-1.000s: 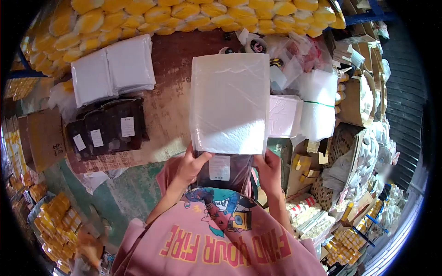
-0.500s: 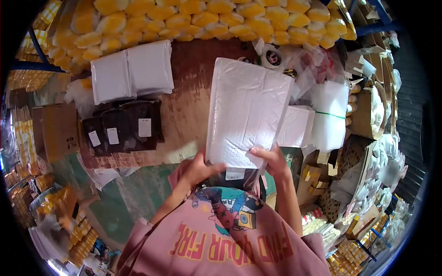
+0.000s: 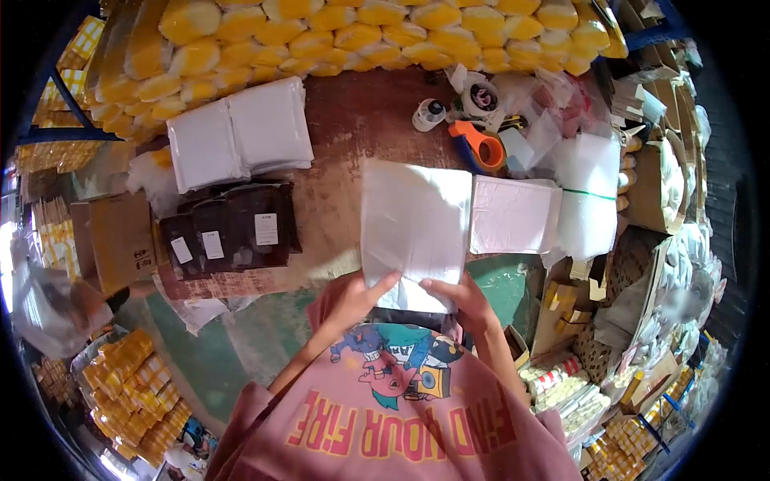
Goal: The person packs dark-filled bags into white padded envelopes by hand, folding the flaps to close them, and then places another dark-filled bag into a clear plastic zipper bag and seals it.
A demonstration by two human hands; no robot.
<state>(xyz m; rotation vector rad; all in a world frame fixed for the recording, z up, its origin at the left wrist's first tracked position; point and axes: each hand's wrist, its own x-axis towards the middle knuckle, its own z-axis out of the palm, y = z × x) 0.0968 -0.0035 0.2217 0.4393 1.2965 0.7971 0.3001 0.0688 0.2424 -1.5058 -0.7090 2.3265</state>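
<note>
I hold a white bubble mailer (image 3: 413, 224) in front of my chest, its far end resting toward the brown table (image 3: 337, 168). My left hand (image 3: 358, 293) grips its lower left edge, thumb on top. Its lower right edge is pinched by my right hand (image 3: 459, 294). The dark packet seen earlier is hidden inside or behind the mailer.
A stack of white mailers (image 3: 513, 215) lies just right of the held one. More white mailers (image 3: 239, 132) and dark labelled packets (image 3: 233, 232) sit at left. An orange tape dispenser (image 3: 480, 146) and tape rolls (image 3: 481, 96) lie at the back. Yellow bagged goods (image 3: 361, 32) line the far side. Cartons (image 3: 120, 240) crowd both sides.
The mailer came down from upright to lying low toward the table. The dark labelled packet below it went out of sight. My hands dropped closer to my chest.
</note>
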